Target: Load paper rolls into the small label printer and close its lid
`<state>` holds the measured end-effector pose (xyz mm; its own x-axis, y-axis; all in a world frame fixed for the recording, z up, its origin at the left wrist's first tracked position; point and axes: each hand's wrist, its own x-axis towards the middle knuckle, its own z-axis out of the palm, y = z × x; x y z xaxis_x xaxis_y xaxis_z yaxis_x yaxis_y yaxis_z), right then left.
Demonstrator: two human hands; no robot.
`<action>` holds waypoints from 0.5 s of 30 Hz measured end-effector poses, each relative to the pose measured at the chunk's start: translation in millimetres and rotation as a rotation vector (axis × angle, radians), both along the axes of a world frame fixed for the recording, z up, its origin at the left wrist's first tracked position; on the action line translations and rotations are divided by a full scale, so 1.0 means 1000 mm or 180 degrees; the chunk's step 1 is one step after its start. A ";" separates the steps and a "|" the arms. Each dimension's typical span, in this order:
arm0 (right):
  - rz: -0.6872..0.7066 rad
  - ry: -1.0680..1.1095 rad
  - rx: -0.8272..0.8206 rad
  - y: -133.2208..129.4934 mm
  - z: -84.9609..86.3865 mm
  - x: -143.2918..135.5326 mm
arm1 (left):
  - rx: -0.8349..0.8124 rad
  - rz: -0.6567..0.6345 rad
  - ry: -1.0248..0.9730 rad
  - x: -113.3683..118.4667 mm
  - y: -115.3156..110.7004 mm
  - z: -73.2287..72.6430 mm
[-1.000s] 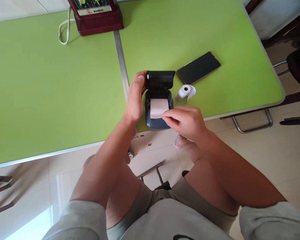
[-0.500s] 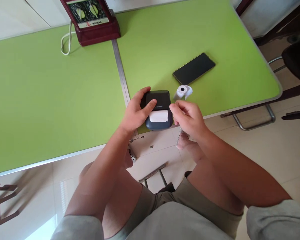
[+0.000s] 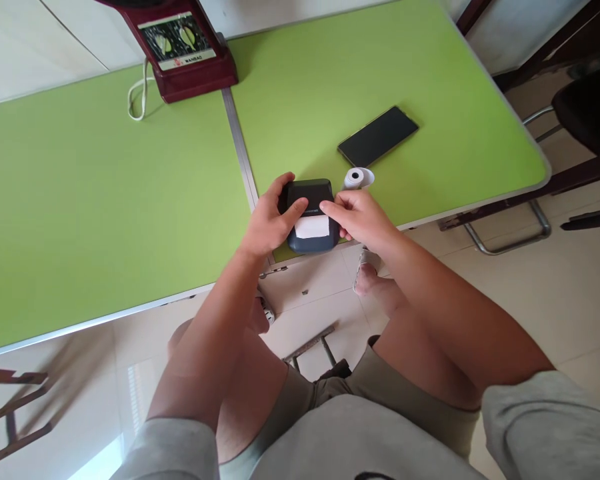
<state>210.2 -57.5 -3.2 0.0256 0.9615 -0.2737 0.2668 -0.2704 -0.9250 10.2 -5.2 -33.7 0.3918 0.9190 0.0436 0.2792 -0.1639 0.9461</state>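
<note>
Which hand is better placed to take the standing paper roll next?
Right, probably. The right hand is on the device's right side, beside the paper roll. The left hand is opposite, thumb on the lid, and would have to cross over.

I held my bare left hand (image 3: 271,225) with thumb and fingers spread, and my bare right hand (image 3: 361,215) with fingers curled, its thumb aimed leftward; both bare forearms (image 3: 217,317) slanted inward.
</note>
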 end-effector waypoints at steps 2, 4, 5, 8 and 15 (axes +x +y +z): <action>0.0047 -0.0060 -0.0113 0.001 0.000 0.002 | 0.0187 -0.0038 0.0154 -0.005 -0.009 -0.002; 0.0058 -0.0104 -0.0178 0.000 0.001 0.003 | 0.0334 -0.0043 0.0403 -0.011 -0.023 0.000; 0.0063 -0.0115 -0.0187 -0.001 0.001 0.003 | 0.0407 -0.0051 0.0601 -0.014 -0.031 0.003; 0.0070 -0.0186 -0.0184 -0.004 0.005 0.002 | 0.0613 -0.0193 0.1222 -0.023 -0.051 0.008; 0.0085 -0.0338 -0.0281 0.000 0.004 0.001 | 0.1024 -0.0344 0.1747 -0.024 -0.052 0.001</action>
